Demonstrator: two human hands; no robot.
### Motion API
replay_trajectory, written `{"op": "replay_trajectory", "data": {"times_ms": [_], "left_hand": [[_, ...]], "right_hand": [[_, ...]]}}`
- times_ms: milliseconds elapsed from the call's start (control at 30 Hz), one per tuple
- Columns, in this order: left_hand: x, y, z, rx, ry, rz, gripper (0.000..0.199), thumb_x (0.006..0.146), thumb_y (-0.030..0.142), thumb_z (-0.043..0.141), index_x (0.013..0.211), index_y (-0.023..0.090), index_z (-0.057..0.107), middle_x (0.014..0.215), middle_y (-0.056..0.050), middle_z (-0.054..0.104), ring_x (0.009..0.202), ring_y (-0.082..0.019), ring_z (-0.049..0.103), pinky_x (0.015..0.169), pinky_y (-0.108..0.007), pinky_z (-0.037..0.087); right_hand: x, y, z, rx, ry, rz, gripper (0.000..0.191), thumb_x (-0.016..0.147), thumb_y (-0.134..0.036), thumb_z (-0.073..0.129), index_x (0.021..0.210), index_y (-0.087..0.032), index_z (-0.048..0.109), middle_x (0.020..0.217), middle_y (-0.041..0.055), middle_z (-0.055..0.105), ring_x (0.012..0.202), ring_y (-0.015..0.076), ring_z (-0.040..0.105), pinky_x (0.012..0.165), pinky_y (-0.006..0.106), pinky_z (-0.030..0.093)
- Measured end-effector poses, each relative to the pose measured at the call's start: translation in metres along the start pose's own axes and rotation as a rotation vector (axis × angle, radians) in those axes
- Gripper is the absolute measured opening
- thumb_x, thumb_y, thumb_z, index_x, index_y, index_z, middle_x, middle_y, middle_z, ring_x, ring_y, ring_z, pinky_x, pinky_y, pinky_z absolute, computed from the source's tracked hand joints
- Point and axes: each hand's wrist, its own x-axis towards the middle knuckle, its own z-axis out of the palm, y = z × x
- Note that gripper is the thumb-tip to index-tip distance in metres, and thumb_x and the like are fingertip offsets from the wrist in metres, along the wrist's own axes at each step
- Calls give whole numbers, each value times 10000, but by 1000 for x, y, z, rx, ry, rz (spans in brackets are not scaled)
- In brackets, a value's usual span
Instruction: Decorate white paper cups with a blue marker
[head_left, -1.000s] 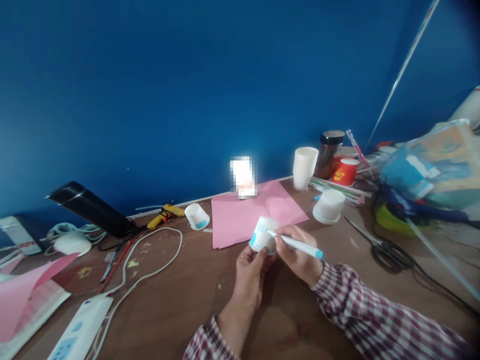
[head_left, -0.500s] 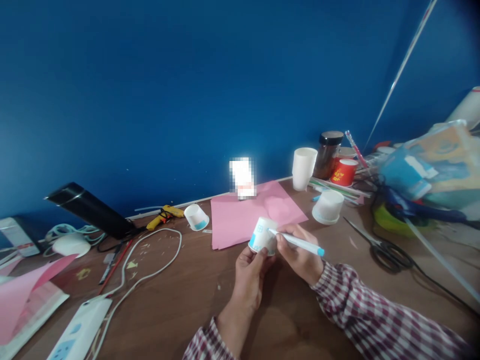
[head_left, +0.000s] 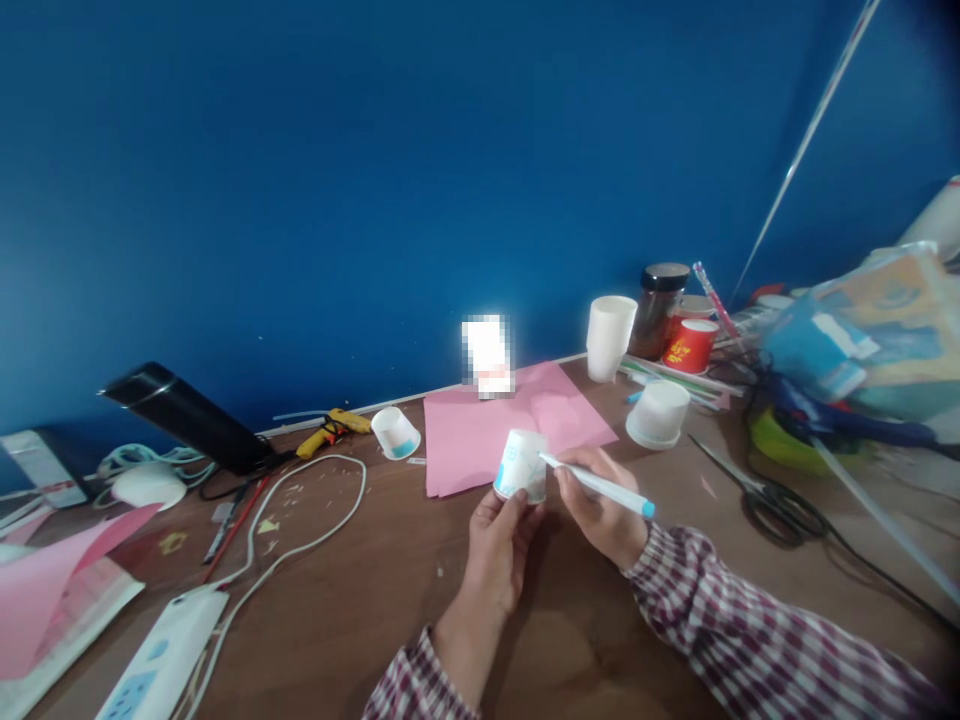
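Observation:
A small white paper cup (head_left: 523,462) with light blue marks is pinched at its lower end by my left hand (head_left: 500,550). My right hand (head_left: 604,510) grips a white marker with a blue end (head_left: 611,490), its tip at the right side of the cup. Behind the cup lie pink paper sheets (head_left: 480,430). To their left another white cup (head_left: 395,433) with a blue band rests tilted on the table. An upside-down white cup (head_left: 658,414) stands right of the sheets.
Black scissors (head_left: 780,505) lie on the right. Stacked white cups (head_left: 610,338), a dark jar (head_left: 660,308) and a red cup (head_left: 690,346) stand at the back right. At left are a power strip (head_left: 161,655), a white cable, a yellow glue gun (head_left: 330,432) and a black cylinder (head_left: 184,415).
The held cup has turned a little and its drawn marks have shifted left. The marker tip now meets it nearer its right edge.

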Motion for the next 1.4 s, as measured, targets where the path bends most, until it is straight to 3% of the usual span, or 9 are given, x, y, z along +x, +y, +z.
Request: {"op": "replay_trajectory", "data": {"times_ms": [333, 1400], "left_hand": [[2, 0, -1, -75, 11, -13, 256, 654, 180, 850, 865, 109, 722, 821, -63, 743, 700, -117, 679, 709, -220, 581], [1, 0, -1, -66, -14, 6, 232, 675, 187, 842, 870, 118, 737, 836, -42, 747, 738, -114, 679, 740, -233, 584]], "right_hand": [[-7, -2, 4, 0, -93, -53, 67, 893, -212, 578, 865, -193, 636, 743, 16, 680, 644, 148, 655, 656, 249, 539], [-5, 0, 6, -40, -93, -61, 77, 896, -223, 562, 856, -204, 625, 754, 21, 693, 656, 158, 669, 651, 257, 553]]}}
